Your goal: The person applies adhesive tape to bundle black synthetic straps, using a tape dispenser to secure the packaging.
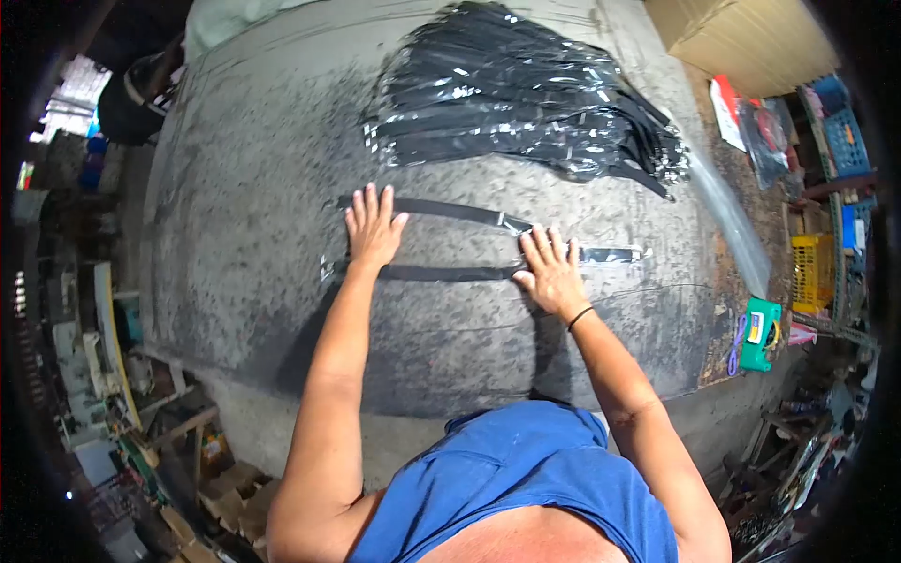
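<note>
You're flattening strips (450,273) on the table (244,188), left hand (372,228) and right hand (551,269) splayed flat, gripping nothing; next: align ends.

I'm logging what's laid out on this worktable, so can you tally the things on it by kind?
Black strips laid flat under the hands: 2
Heaps of bagged black strips: 1
Cardboard boxes: 1
Green tape dispensers: 1
Total: 5
The left hand and right hand press flat on the strips.
</note>
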The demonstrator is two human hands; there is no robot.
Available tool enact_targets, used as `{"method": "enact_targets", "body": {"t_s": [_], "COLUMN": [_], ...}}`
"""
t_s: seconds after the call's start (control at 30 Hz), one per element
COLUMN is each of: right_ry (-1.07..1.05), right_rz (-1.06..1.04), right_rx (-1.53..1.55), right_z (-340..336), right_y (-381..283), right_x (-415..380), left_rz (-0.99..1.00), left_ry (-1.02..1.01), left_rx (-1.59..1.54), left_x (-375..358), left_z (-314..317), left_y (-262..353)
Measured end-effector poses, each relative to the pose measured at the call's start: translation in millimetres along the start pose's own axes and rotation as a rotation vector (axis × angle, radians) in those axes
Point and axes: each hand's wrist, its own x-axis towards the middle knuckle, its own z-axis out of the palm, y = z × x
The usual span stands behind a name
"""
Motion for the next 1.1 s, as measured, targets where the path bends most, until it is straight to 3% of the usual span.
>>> {"method": "enact_targets", "body": {"t_s": [0.2, 0.27, 0.3, 0.4, 0.53, 0.67, 0.77, 0.87, 1.0, 1.1], "right_ry": [0.035, 0.035, 0.032, 0.063, 0.144, 0.047, 0.002, 0.056, 0.176, 0.166], "right_rz": [-0.025, -0.014, -0.013, -0.002, 0.018, 0.194, 0.394, 0.542, 0.577, 0.565], "right_rx": [0.054, 0.020, 0.025, 0.069, 0.113, 0.078, 0.112, 0.208, 0.228, 0.190], "right_z": [-10, 2, 7, -8, -29, -26, -20, -26, -41, -38], "right_y": [-9, -7, -6, -11, -5, 20, 37, 45, 46, 46], "right_x": [1, -2, -2, -2, -33, -103, -161, -198, -206, -205], "left_rz": [-0.190, -0.178, -0.143, -0.052, -0.102, 0.032, 0.020, 0.067, 0.408, 0.593], "left_ry": [0.215, 0.012, -0.041, 0.057, 0.241, 0.048, 0.032, 0.178, 0.036, 0.039], "left_rx": [0.004, -0.094, 0.004, -0.086, -0.150, -0.056, -0.010, -0.084, -0.233, -0.358], "left_x": [-12, -15, -16, -12, -22, -76, -104, -114, -114, -100], "left_z": [-4, -2, 1, -2, -25, -16, 0, -1, -8, -10], "left_y": [1, -5, -7, -19, -2, 7, 5, 34, 124, 205]}}
